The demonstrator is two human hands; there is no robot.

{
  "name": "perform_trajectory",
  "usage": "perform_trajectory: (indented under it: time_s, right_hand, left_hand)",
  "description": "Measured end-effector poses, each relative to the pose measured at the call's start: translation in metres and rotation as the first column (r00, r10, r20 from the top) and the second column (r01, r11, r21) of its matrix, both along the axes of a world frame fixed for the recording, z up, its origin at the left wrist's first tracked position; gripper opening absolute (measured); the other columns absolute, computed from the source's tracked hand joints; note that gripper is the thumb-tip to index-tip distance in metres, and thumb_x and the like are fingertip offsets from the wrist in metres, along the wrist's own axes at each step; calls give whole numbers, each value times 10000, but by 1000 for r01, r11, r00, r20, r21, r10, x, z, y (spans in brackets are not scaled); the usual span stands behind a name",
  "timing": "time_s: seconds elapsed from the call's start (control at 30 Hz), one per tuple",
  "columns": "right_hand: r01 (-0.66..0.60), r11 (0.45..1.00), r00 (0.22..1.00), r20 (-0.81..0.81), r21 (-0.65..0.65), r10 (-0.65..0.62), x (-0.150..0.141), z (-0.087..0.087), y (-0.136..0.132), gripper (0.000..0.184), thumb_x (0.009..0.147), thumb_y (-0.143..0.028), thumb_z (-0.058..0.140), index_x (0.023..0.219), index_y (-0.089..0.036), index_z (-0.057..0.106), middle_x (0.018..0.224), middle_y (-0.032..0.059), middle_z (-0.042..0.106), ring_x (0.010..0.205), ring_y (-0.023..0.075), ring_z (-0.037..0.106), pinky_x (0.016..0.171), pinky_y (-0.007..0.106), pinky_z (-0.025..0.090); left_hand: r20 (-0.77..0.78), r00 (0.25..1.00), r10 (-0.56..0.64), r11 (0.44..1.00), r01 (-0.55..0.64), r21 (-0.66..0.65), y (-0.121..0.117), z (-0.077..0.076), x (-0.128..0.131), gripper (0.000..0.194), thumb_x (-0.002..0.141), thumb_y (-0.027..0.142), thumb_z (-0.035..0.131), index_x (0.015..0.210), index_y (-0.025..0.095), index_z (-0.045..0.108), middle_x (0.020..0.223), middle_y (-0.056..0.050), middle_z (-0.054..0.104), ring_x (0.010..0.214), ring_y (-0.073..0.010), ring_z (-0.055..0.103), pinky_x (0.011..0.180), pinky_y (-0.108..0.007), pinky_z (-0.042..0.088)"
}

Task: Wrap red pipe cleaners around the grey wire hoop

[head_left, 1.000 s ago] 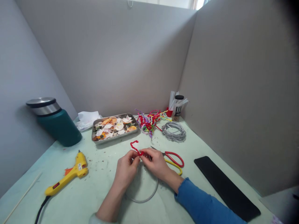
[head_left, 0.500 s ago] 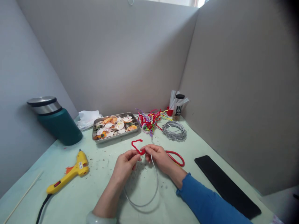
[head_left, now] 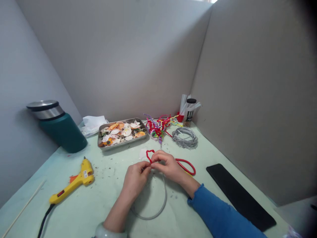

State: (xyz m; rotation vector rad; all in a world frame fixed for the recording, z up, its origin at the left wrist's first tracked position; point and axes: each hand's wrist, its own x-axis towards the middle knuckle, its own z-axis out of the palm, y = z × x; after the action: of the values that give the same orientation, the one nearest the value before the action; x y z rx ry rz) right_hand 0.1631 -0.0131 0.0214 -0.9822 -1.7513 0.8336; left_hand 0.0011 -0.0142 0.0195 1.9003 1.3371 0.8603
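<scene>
I have both hands working close together over the middle of a pale green tabletop (head_left: 111,185) dusted with small dark specks. The left hand (head_left: 135,178) pinches the lower end of a fuzzy red pipe cleaner (head_left: 147,154) between thumb and forefinger. The right hand (head_left: 170,168) meets it there, its thumb and forefinger closed on the same low end. From my angle, I can't make out how the strand is wound between the fingers.

The free part rises from the fingertips and points away from me, leaning a little left, then bends over to the right in an angular hook. Below the hands, a smooth grey wire (head_left: 165,195) sweeps toward me in a round arc and passes behind the left wrist.

Just right of the right hand, I can see the glossy red loop of some scissors (head_left: 185,160), with a bit of yellow handle under it. Farther right, a flat matte black strip (head_left: 240,196) lies slantwise, its long axis running from upper left to lower right.

Behind the hands sit a metal tray (head_left: 123,145) of ridged white and orange shells (head_left: 127,131), a fuzzy tangle of colored pipe cleaners (head_left: 160,127) and a coil of grey wire (head_left: 184,142). On the left, a yellow plastic glue gun (head_left: 71,189) lies with its nozzle pointing away, near a dark teal bottle (head_left: 65,132) with a metal lid.
</scene>
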Motion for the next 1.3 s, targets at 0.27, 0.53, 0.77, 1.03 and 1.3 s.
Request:
perform_trajectory:
  time_s: [0.27,0.53,0.77,1.03,1.3]
  right_hand:
    - [-86,950,967,254,300,7,0,-3,-5,131,786,-120,592,856,-213,653,1018,60,515,1005,195,482,886,354,400]
    - [-81,914,943,329,398,-59,3,-5,-3,133,788,-148,598,807,-230,700,1037,65,494,1007,206,473,890,390,390]
    - [-145,940,954,296,310,49,4,0,-5,129,783,-127,586,795,-204,689,1071,74,490,1040,208,471,915,377,381]
    - [-207,935,914,-398,-287,80,5,-7,3,260,882,-392,460,949,-172,581,835,46,589,704,136,571,646,267,468]
    - [-374,773,911,-361,-513,201,3,-14,2,334,797,-436,576,733,-112,627,565,3,576,476,81,497,488,200,379]
  left_hand:
    - [139,985,102,990,-88,-106,6,2,-5,191,722,271,526,722,159,680,650,-24,650,611,-156,541,579,-234,362]
    - [316,942,112,982,-56,-181,6,5,-5,209,689,305,594,750,128,688,711,-62,686,657,-176,587,628,-249,427]
    - [244,967,73,984,-30,-177,6,3,-7,262,728,346,597,813,120,701,754,-73,696,690,-186,595,633,-252,426]
    - [272,962,0,991,36,-127,7,9,-12,251,760,361,585,794,132,681,735,-44,676,682,-160,571,640,-239,414]
    - [255,966,-37,999,34,19,5,12,-12,192,773,296,587,817,158,711,834,-59,673,805,-180,599,747,-262,426]
